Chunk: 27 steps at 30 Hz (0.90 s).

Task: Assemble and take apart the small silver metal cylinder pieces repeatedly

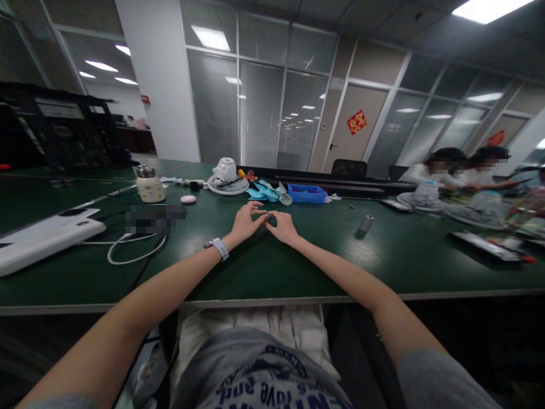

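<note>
My left hand [246, 221] and my right hand [282, 227] meet above the green table, fingertips close together. Pinched between them is a small dark and silvery piece [268, 216], mostly covered by the fingers and too small to name. The left index finger is lifted, while its thumb reaches to the piece. Over to the right of my right hand, a short silver cylinder [367, 222] stands on the table.
Behind my hands lie light-blue fan blades [264, 191], a white fan part [225, 173] and a blue basket [307, 194]. A cream bottle [150, 184], a white cable [111, 250] and a white device [51, 236] are at left. Two people sit at right.
</note>
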### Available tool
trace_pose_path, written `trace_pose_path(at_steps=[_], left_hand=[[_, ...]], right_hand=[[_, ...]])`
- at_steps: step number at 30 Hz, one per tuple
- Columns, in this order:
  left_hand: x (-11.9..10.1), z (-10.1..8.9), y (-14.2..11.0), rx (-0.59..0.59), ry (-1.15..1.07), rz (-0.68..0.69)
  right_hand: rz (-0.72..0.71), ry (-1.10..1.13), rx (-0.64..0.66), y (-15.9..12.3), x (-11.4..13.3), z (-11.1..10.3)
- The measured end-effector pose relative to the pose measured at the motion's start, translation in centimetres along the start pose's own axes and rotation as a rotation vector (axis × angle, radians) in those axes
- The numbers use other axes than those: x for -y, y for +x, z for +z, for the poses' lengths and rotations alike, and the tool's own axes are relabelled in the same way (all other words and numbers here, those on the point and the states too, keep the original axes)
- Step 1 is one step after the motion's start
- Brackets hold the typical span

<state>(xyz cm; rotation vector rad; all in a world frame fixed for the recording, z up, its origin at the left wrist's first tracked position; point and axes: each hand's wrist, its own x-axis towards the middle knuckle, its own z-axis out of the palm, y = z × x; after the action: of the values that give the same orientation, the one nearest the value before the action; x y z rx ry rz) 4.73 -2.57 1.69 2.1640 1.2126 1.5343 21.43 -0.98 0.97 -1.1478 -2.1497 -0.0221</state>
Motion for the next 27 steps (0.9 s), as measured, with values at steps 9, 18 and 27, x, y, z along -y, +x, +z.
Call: trace_pose_path(at_steps=[9, 18, 27], left_hand=[[-2.3, -0.6, 0.5, -0.085, 0.060, -0.194], [3.0, -2.1, 0.0, 0.099, 0.134, -0.352], [3.3, -2.0, -0.2, 0.207, 0.154, -0.354]], right_hand=[[0.037, 0.017, -0.018, -0.4, 0.7, -0.4], [0.042, 0.000, -0.017, -0.5, 0.0, 0.2], [0.373, -0.531, -0.374, -0.9, -11.5, -8.5]])
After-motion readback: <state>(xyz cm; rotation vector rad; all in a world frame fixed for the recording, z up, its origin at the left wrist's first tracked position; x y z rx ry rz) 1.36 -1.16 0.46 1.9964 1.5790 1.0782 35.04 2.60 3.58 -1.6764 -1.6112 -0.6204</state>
